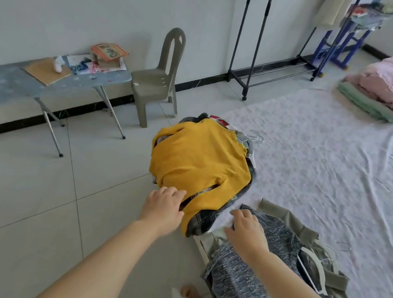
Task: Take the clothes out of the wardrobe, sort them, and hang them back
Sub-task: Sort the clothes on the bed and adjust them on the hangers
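Yellow sweater (201, 164) is lying on top of a pile of clothes at the bed (323, 163) edge, just ahead of the left hand (163, 208), whose fingers are curling over its lower hem. The right hand (247, 228) is resting on a grey knitted garment (248, 289) beside a white hanger (311, 267); whether it is pinching the cloth, I cannot tell. Far beyond both hands the black clothes rail (251, 45) is showing no clothes, so taking out seems finished, sorting is going on, and hanging back is all remaining.
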{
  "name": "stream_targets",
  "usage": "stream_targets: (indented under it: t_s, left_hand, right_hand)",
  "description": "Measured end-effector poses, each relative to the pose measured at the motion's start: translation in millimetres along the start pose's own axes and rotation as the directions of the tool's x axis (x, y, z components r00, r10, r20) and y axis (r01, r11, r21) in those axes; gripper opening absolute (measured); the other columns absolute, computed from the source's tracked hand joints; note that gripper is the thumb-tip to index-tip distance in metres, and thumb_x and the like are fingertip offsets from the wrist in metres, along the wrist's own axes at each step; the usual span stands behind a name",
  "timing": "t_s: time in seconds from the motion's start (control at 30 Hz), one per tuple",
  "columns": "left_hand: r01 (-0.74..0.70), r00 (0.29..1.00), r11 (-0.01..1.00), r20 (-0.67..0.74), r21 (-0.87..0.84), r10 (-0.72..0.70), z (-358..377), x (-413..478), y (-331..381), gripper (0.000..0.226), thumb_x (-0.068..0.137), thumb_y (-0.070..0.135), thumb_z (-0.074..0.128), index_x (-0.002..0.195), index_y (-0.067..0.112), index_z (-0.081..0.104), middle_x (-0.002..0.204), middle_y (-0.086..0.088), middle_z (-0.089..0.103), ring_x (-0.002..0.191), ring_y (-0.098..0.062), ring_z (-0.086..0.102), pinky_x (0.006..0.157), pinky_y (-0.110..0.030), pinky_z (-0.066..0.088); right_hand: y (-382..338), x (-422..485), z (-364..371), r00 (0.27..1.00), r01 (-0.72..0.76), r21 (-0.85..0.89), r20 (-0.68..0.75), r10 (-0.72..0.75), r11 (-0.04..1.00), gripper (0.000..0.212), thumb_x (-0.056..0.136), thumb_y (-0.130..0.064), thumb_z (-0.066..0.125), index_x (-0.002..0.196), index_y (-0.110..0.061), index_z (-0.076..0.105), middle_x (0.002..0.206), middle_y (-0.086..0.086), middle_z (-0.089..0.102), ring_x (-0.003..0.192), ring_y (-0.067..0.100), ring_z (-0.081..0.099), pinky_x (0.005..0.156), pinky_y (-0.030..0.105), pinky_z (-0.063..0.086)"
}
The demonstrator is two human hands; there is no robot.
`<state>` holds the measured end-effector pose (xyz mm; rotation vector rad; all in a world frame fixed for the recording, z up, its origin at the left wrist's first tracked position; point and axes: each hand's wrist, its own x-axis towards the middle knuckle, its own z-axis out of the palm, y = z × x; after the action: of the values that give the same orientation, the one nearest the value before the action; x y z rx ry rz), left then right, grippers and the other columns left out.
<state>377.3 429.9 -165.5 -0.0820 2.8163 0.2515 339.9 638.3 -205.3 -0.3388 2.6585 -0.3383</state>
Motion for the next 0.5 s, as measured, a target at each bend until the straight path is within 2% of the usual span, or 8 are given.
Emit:
stream_targets:
  t_s: [0.23, 0.37, 0.5]
  left_hand:
    - [-0.087, 0.995, 0.996, 0.054, 0.008, 0.086, -45.2, 113.3, -48.8, 0.055, 0.096, 0.035, 0.040, 0.145, 0.021, 0.022, 0.146, 0.001, 0.032, 0.133, -0.020, 0.028, 0.109, -0.036, 0.024]
    - [-0.215, 0.974, 0.977, 0.082, 0.014, 0.213, -63.1, 194.3, -74.5, 0.054, 0.096, 0.035, 0.039, 0.146, 0.021, 0.020, 0.147, 0.001, 0.029, 0.136, -0.019, 0.023, 0.111, -0.037, 0.018]
    - [-0.337, 0.935, 0.941, 0.134, 0.040, 0.329, -83.7, 277.8, -103.9, 0.055, 0.097, 0.035, 0.038, 0.146, 0.022, 0.019, 0.148, 0.002, 0.027, 0.137, -0.018, 0.022, 0.112, -0.037, 0.016]
  right_hand:
    - [-30.7, 103.8, -38.8, 0.997, -0.068, 0.039, -0.044, 0.070, 0.997, 0.050, 0.093, -0.039, 0.049, 0.137, -0.021, 0.035, 0.135, 0.001, 0.041, 0.124, 0.021, 0.040, 0.100, 0.031, 0.036]
    - [-36.9, 167.1, -48.8, 0.978, -0.194, 0.092, -0.061, 0.200, 0.977, 0.052, 0.094, -0.039, 0.050, 0.139, -0.020, 0.033, 0.140, 0.001, 0.038, 0.129, 0.022, 0.037, 0.103, 0.032, 0.035]
    - [-49.2, 227.4, -52.1, 0.929, -0.356, 0.168, -0.047, 0.368, 0.919, 0.052, 0.094, -0.040, 0.048, 0.140, -0.020, 0.033, 0.140, 0.002, 0.038, 0.129, 0.022, 0.037, 0.104, 0.032, 0.036]
